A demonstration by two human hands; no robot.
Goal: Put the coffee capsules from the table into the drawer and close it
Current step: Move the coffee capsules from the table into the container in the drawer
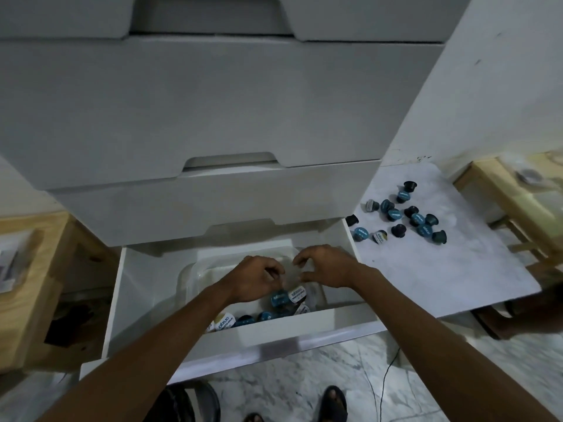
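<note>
The bottom white drawer (304, 325) stands pulled out. Inside it a clear plastic tray (190, 277) holds several coffee capsules (288, 298) with blue or white lids. Both my hands hover over that tray. My left hand (257, 278) has its fingers curled downward just above the capsules; whether it holds one I cannot tell. My right hand (324, 264) is beside it, fingers bent and apart, with nothing visible in it. Several more dark capsules (402, 216) lie scattered on the white marbled table (441, 269) to the right of the drawer.
Closed white drawers (213, 102) rise above the pulled-out one. Wooden furniture stands at the left (36, 269) and at the far right (518, 202). My sandalled feet (333, 403) and a black cable (387, 376) are on the marble floor below the drawer front.
</note>
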